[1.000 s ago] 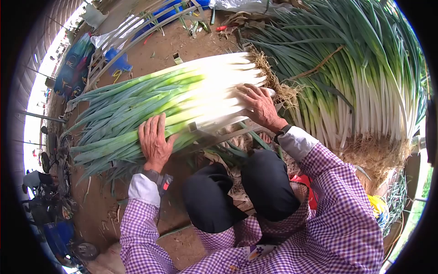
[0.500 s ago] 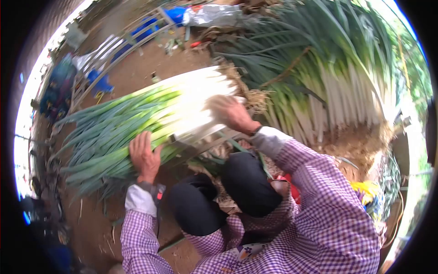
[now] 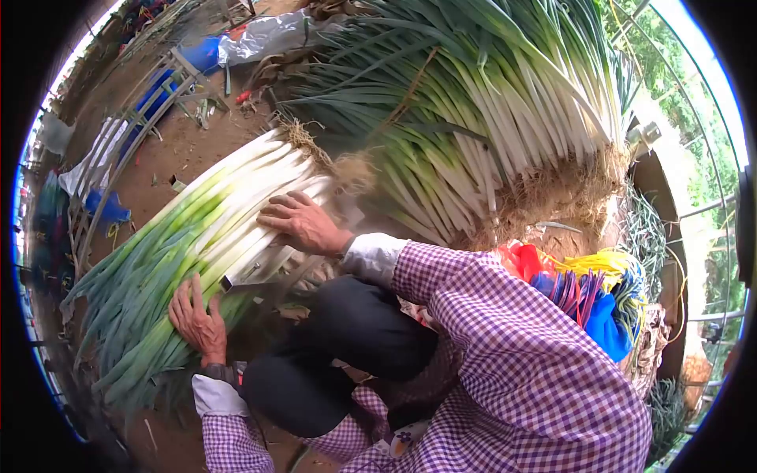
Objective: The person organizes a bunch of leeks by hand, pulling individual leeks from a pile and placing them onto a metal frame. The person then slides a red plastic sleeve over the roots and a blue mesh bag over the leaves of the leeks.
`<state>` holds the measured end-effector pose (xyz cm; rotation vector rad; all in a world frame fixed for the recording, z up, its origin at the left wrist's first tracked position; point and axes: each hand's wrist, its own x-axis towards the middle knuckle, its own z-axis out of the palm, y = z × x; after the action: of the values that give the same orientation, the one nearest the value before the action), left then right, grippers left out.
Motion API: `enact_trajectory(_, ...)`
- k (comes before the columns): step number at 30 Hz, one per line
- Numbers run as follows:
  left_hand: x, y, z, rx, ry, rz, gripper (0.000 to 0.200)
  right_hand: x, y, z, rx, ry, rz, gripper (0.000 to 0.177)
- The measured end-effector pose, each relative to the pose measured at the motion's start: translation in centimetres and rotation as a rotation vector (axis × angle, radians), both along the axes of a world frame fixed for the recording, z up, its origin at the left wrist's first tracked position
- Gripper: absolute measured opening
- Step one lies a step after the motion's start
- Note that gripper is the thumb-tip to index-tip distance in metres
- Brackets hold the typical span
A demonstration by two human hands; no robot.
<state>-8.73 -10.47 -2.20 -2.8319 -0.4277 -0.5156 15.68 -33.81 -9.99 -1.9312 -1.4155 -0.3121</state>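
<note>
the left hand [image 3: 199, 322] lies open on the green leaves of the leek bundle [image 3: 197, 236] at near left, the right hand [image 3: 303, 223] spreads flat, ungripping, on its white stalks, and a bigger leek pile [image 3: 489, 118] stands far right.

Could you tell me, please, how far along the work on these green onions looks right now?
Done: a batch of green onions lies lined up, roots together, on a metal rack. In hand: the left hand and right hand press flat on it. Left: no tie shows around it, and a bigger heap lies behind.
</note>
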Motion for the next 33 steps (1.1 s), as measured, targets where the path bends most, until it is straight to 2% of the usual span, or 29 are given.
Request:
enact_trajectory(6, 0.0, 0.0, 0.2, 0.027, -0.008, -0.002, 0.058, -0.5, -1.6, 1.6, -0.010, 0.045, 0.026, 0.056)
enact_trajectory(9, -0.2, 0.4, -0.5, 0.033, 0.009, 0.011, 0.056, -1.6, -7.7, 1.9, 0.117, 0.216, 0.019, 0.050)
enact_trajectory(11, 0.0, 0.6, -0.6, 0.038, 0.006, 0.003, 0.056, -1.6, -13.1, 1.3, 0.151, 0.285, -0.224, 0.042)
enact_trajectory(12, 0.0, 0.7, -0.7, 0.041, 0.012, 0.002, 0.056, -0.9, -16.3, 0.0, 0.483, 0.976, -0.151, 0.041)
enact_trajectory(14, -0.2, 0.9, -0.9, 0.048, 0.009, -0.010, 0.056, 0.0, -21.9, -4.7, 0.220, 0.789, -0.558, 0.037)
enact_trajectory(16, -0.1, 1.2, -1.2, 0.056, 0.006, -0.021, 0.056, 2.8, -27.2, -11.4, -0.306, 0.938, -0.852, 0.041)
enact_trajectory(19, -0.1, 1.1, -0.9, 0.042, 0.025, -0.015, 0.056, 3.4, -31.2, -20.5, -0.390, 0.947, -0.803, 0.042)
enact_trajectory(22, 0.0, 1.0, -0.8, 0.021, 0.029, -0.033, 0.055, 2.4, -30.0, -25.6, -0.202, 0.802, -0.911, 0.043)
enact_trajectory(25, 0.1, 0.9, -0.7, 0.030, 0.042, -0.033, 0.055, 2.3, -28.9, -26.9, -0.269, 0.305, -0.824, 0.043)
enact_trajectory(28, 0.2, 0.7, -0.6, 0.043, 0.058, -0.027, 0.055, 4.8, -27.1, -25.4, -0.694, 0.677, -0.816, 0.043)
enact_trajectory(31, 0.3, 0.5, -0.3, 0.043, 0.069, -0.026, 0.055, 4.0, -24.8, -27.6, -0.553, 0.566, -1.069, 0.041)
enact_trajectory(33, 0.2, 0.5, -0.3, 0.045, 0.073, -0.025, 0.055, 3.8, -24.5, -28.4, -0.503, 0.549, -1.096, 0.045)
